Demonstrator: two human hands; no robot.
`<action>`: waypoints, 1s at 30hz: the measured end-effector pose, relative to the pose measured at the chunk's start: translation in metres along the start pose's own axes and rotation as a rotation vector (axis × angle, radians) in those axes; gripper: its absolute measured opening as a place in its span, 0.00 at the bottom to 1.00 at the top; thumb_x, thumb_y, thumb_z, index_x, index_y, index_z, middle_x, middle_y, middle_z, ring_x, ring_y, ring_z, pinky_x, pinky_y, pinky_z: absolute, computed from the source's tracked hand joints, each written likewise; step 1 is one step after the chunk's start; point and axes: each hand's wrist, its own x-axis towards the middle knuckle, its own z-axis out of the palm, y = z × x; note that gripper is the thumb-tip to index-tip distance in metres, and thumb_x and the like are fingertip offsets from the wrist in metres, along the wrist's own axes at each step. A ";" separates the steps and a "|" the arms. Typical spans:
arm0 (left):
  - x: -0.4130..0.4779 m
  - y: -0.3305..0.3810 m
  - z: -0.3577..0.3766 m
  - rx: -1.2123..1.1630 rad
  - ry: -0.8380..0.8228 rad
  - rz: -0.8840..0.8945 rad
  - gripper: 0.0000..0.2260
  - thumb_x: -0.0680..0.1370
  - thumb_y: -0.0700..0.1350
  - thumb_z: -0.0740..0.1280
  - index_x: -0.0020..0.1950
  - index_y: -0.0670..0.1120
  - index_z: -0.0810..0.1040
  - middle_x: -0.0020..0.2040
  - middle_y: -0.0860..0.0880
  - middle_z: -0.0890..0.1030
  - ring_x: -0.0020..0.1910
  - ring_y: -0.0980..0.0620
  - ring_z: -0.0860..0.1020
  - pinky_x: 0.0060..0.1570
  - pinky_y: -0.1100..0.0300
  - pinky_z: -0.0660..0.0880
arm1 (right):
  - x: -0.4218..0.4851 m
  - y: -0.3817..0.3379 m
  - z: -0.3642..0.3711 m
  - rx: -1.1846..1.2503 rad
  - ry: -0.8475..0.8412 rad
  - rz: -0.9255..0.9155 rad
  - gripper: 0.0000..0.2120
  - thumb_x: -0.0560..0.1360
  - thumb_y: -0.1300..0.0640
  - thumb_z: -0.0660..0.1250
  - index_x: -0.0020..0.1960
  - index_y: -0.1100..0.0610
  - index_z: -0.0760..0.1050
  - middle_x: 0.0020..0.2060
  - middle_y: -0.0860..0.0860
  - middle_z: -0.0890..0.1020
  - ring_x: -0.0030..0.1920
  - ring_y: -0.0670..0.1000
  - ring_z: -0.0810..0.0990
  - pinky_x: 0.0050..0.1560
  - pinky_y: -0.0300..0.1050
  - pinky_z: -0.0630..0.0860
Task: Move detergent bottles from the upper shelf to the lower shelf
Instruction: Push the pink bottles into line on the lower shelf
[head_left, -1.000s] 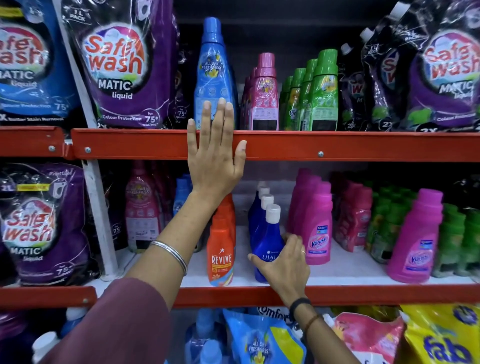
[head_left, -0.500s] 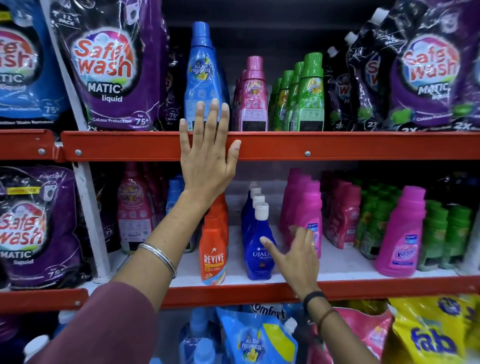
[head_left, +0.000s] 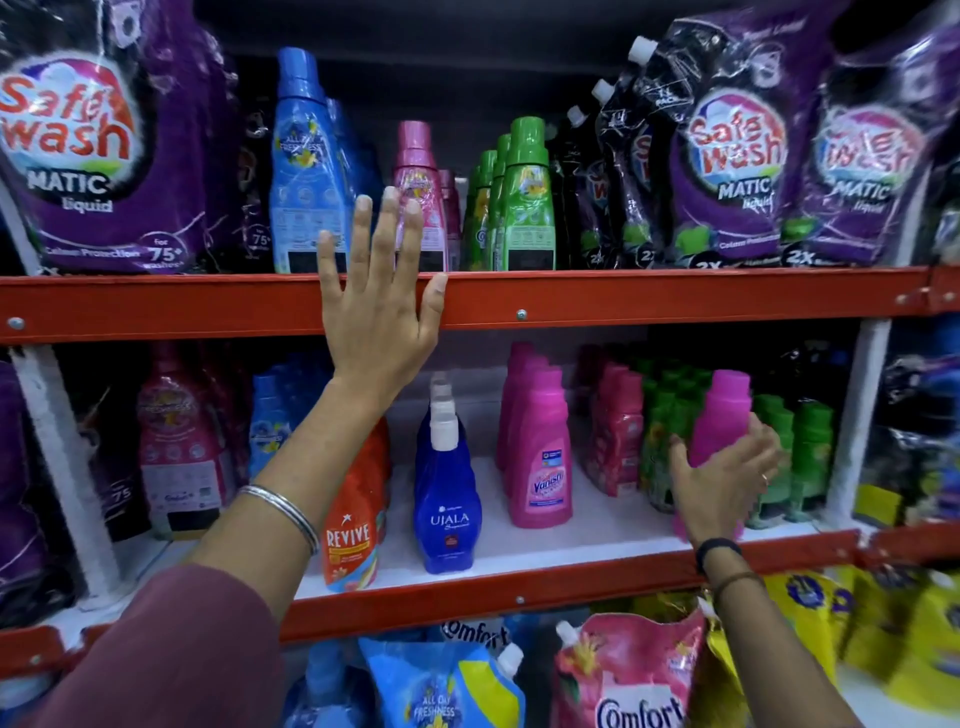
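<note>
On the upper shelf (head_left: 623, 299) stand a tall blue bottle (head_left: 304, 171), a pink bottle (head_left: 415, 161) and green bottles (head_left: 527, 202). My left hand (head_left: 379, 322) lies flat against the shelf's red front rail, fingers spread and reaching up in front of the blue and pink bottles, holding nothing. On the lower shelf (head_left: 519, 587), my right hand (head_left: 727, 483) is cupped around the front of a lone pink bottle (head_left: 724, 410). Thumb is on the left, fingers on the right, still spread. The hand is blurred.
The lower shelf also holds an orange Revive bottle (head_left: 353, 525), a blue Ujala bottle (head_left: 447, 499), pink Vanish bottles (head_left: 540, 457) and green bottles (head_left: 810, 441). Purple Safewash pouches (head_left: 727, 156) flank the upper bottles. Refill pouches (head_left: 634, 686) fill the bottom shelf.
My right hand has left the blue Ujala bottle and moved right along the lower shelf to the lone pink bottle. My left hand stays on the upper rail.
</note>
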 end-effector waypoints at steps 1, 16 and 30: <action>0.000 0.000 0.000 0.002 0.004 0.000 0.26 0.84 0.57 0.48 0.79 0.48 0.51 0.79 0.46 0.56 0.78 0.45 0.54 0.75 0.45 0.42 | 0.005 0.007 0.000 -0.004 -0.035 0.029 0.38 0.68 0.53 0.72 0.69 0.64 0.57 0.65 0.67 0.66 0.65 0.66 0.64 0.64 0.63 0.65; 0.000 0.000 0.000 0.002 0.010 -0.004 0.26 0.84 0.56 0.48 0.79 0.47 0.54 0.79 0.46 0.57 0.78 0.45 0.54 0.75 0.40 0.48 | 0.003 0.021 -0.017 -0.052 -0.122 0.115 0.33 0.63 0.51 0.77 0.60 0.63 0.67 0.55 0.64 0.75 0.53 0.67 0.76 0.46 0.61 0.74; -0.002 -0.001 0.000 -0.004 0.025 0.006 0.24 0.84 0.55 0.49 0.79 0.47 0.55 0.79 0.46 0.58 0.78 0.44 0.55 0.75 0.42 0.47 | -0.065 -0.071 0.002 0.016 -0.298 -0.043 0.39 0.58 0.37 0.76 0.58 0.59 0.68 0.52 0.56 0.77 0.50 0.60 0.78 0.41 0.52 0.74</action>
